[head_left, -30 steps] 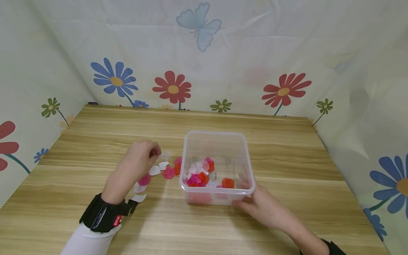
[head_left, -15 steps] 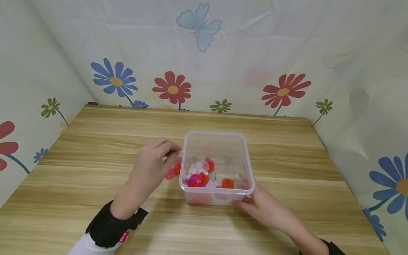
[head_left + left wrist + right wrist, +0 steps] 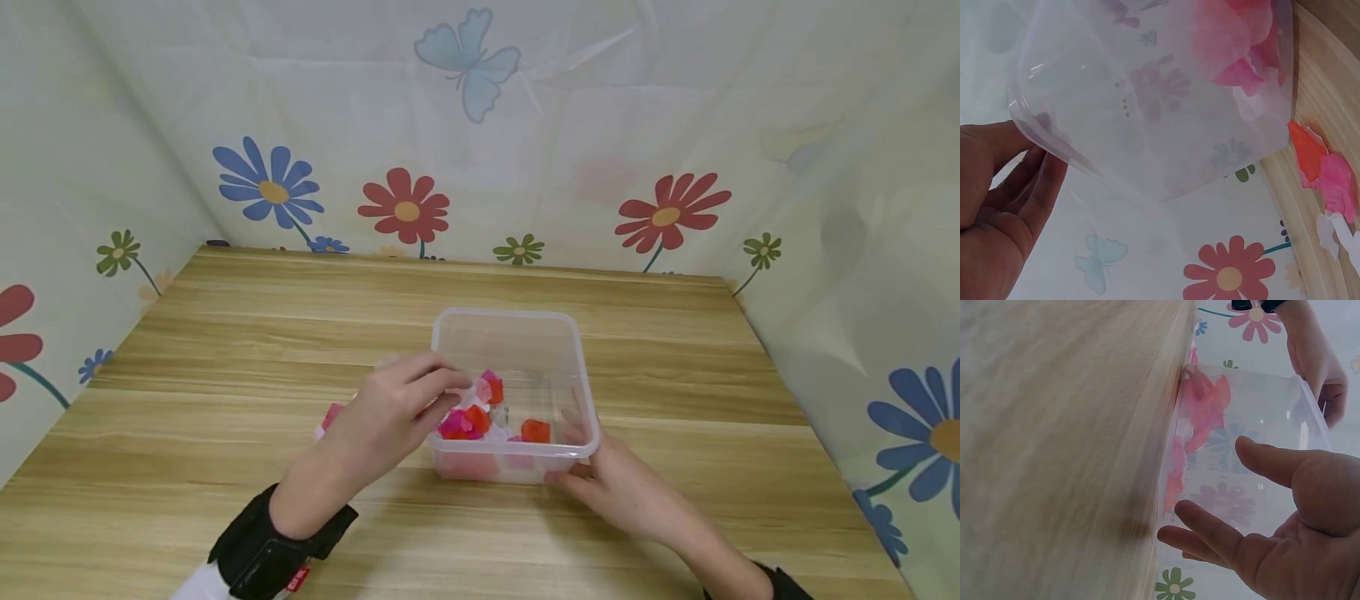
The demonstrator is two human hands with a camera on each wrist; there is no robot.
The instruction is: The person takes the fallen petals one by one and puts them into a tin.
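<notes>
My left hand (image 3: 390, 412) is over the near-left rim of the clear box (image 3: 525, 329), fingertips pinched together on a pale petal (image 3: 459, 397). My right hand (image 3: 611, 487) steadies the box's near-right corner, fingers relaxed against the wall. The box sits mid-table (image 3: 225, 333); loose petals (image 3: 330, 414) lie left of it.

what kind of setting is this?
Probably a staged tabletop booth, not a lived-in room: a light wood-grain table walled on three sides by pale flower-and-butterfly printed cloth. On it only a clear plastic tub and loose pink, red and white petals.
</notes>
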